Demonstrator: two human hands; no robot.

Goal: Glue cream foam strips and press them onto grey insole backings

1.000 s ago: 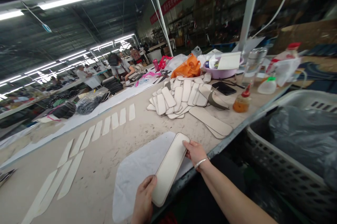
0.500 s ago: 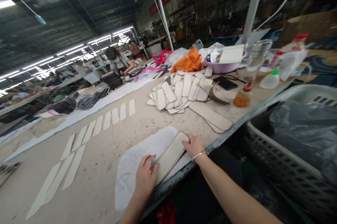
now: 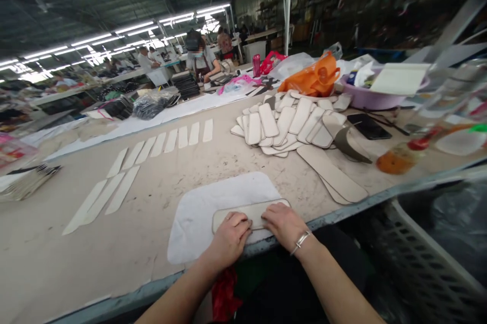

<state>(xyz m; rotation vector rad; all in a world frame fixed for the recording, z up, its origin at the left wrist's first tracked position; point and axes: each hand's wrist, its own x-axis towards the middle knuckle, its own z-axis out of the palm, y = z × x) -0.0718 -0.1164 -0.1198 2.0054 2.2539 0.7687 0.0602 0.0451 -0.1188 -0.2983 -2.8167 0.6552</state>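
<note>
A long cream panel with rounded corners and a dark edge (image 3: 251, 209) lies crosswise on a white cloth (image 3: 188, 222) near the table's front edge. My left hand (image 3: 232, 235) bends its fingers over the panel's near edge, left of its middle. Close by, my right hand (image 3: 285, 223), with a bracelet at the wrist, grips the right part of the same panel. The fingertips of both hands point towards each other, and the thumbs are mostly hidden.
Similar panels lie in a heap (image 3: 281, 123), with longer pieces (image 3: 333, 172) beside it. Flat cream strips (image 3: 125, 187) lie in rows at left. An orange-filled bottle (image 3: 397, 156), a phone (image 3: 369, 126) and a purple basin (image 3: 365, 97) stand right. A co-worker (image 3: 201, 58) works beyond.
The panel has turned from slanting to nearly level across the cloth. My left hand has come nearer to my right, both now along its near edge. The camera view has shifted.
</note>
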